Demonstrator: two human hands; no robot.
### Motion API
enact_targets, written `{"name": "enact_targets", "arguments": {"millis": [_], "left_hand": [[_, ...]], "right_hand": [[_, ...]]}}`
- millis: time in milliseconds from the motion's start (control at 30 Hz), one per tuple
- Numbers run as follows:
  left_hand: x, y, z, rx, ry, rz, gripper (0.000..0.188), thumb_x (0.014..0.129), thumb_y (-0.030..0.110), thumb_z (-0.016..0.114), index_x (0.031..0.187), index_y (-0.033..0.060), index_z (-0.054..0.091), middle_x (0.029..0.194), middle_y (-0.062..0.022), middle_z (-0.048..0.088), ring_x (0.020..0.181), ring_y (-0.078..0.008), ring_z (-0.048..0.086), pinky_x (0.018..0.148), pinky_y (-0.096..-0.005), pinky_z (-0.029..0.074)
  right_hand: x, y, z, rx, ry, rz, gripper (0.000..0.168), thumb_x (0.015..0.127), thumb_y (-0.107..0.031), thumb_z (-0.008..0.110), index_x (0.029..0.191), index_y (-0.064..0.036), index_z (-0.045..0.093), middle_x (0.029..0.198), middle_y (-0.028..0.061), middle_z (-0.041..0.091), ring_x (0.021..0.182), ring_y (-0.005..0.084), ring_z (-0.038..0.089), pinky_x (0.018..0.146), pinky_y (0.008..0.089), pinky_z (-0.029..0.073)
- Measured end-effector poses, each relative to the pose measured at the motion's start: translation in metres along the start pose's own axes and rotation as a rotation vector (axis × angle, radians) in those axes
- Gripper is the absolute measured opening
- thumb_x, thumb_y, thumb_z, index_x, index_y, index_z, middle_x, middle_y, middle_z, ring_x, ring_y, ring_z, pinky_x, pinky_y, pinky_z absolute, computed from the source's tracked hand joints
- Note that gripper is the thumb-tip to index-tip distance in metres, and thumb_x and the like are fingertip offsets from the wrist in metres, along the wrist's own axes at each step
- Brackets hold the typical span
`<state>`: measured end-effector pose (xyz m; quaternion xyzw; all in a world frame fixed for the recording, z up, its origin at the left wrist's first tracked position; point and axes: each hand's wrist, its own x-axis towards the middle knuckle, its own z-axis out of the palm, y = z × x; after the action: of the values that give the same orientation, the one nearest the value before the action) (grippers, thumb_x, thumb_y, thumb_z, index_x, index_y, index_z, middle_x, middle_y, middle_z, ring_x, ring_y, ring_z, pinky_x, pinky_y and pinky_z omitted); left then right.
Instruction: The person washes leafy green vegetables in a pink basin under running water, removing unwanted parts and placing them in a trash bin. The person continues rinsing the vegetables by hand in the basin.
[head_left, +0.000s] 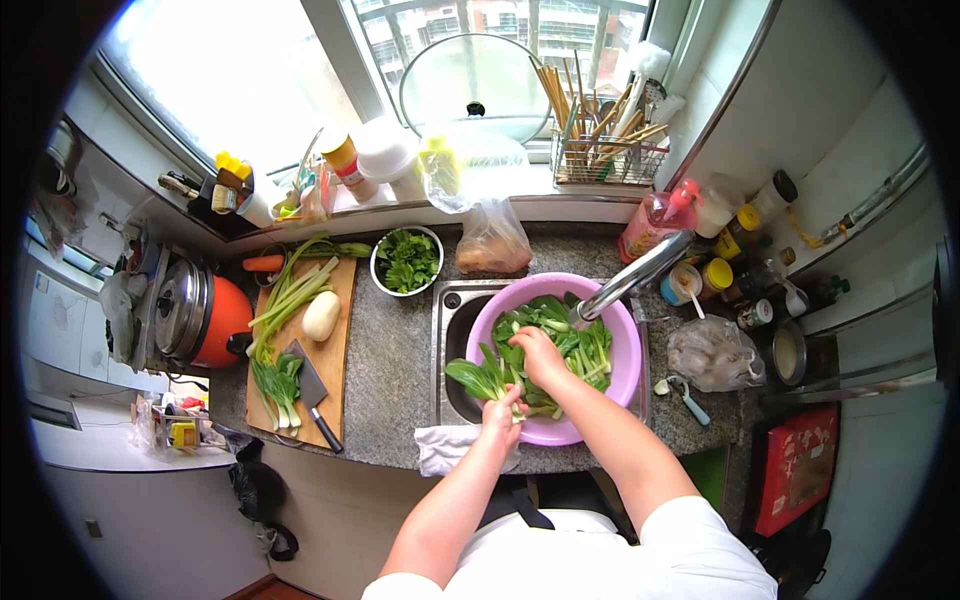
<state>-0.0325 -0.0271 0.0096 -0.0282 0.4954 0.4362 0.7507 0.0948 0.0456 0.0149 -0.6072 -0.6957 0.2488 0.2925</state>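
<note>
A pink-purple plastic basin (628, 360) sits over the steel sink (459, 397), holding leafy green bok choy (589, 346). My left hand (502, 414) grips a small bunch of bok choy (477, 376) by its pale stems at the basin's near-left rim, leaves pointing up and left. Over the basin's middle, my right hand (541, 360) has its fingers curled down among the leaves; whether they pinch a stalk is hidden. The chrome faucet (634, 276) reaches over the basin from the upper right. No running water can be made out.
Left, a wooden cutting board (330, 375) bears celery stalks (289, 304), a peeled white radish (322, 316), bok choy (281, 390) and a cleaver (309, 382). A bowl of chopped greens (407, 261) stands behind. A cloth (448, 448) hangs at the counter's edge; a peeler (691, 401) lies right.
</note>
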Motion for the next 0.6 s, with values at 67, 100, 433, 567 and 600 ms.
{"name": "enact_targets", "arguments": {"millis": [67, 100, 433, 567, 600], "left_hand": [[-0.005, 0.001, 0.004, -0.030, 0.025, -0.016, 0.014, 0.080, 0.006, 0.065, 0.083, 0.0098, 0.052, 0.067, 0.0000, 0.050, 0.050, -0.0113, 0.045, 0.044, -0.0233, 0.041], [-0.005, 0.001, 0.003, -0.038, 0.047, -0.019, 0.014, 0.080, 0.007, 0.065, 0.083, 0.0096, 0.052, 0.066, -0.0002, 0.050, 0.050, -0.0111, 0.044, 0.044, -0.0232, 0.041], [0.000, 0.012, -0.009, -0.130, -0.031, 0.022, 0.012, 0.083, 0.009, 0.062, 0.086, 0.0046, 0.051, 0.066, -0.0046, 0.050, 0.052, -0.0179, 0.052, 0.050, -0.0296, 0.047], [-0.006, 0.015, -0.005, -0.114, 0.036, -0.012, 0.012, 0.083, 0.008, 0.062, 0.089, 0.0044, 0.052, 0.069, -0.0053, 0.052, 0.055, -0.0164, 0.052, 0.052, -0.0286, 0.048], [-0.006, 0.014, -0.006, -0.097, 0.031, -0.005, 0.012, 0.083, 0.007, 0.062, 0.091, 0.0043, 0.053, 0.069, -0.0054, 0.052, 0.055, -0.0160, 0.052, 0.052, -0.0283, 0.048]], "right_hand": [[0.019, -0.005, -0.005, -0.381, -0.134, -0.097, 0.020, 0.075, -0.008, 0.053, 0.090, -0.009, 0.065, 0.123, 0.0111, 0.049, 0.122, 0.0296, 0.038, 0.097, 0.0426, 0.033], [0.024, -0.003, -0.007, -0.609, -0.233, -0.123, 0.021, 0.076, -0.012, 0.052, 0.091, -0.011, 0.066, 0.128, 0.0105, 0.045, 0.127, 0.0296, 0.032, 0.099, 0.0451, 0.029], [-0.034, -0.036, 0.006, -0.323, -0.318, 0.276, 0.033, 0.077, -0.016, 0.059, 0.103, -0.001, 0.045, 0.103, 0.0211, 0.052, 0.090, 0.0392, 0.056, 0.078, 0.0438, 0.048], [-0.041, 0.009, 0.013, -0.273, -0.589, 0.315, 0.025, 0.088, -0.016, 0.035, 0.105, 0.000, 0.045, 0.098, 0.0234, 0.060, 0.090, 0.0375, 0.060, 0.078, 0.0453, 0.047], [-0.040, 0.013, 0.009, -0.206, -0.523, 0.458, 0.026, 0.089, -0.016, 0.033, 0.105, 0.000, 0.044, 0.096, 0.0242, 0.061, 0.089, 0.0387, 0.060, 0.077, 0.0455, 0.047]]}}
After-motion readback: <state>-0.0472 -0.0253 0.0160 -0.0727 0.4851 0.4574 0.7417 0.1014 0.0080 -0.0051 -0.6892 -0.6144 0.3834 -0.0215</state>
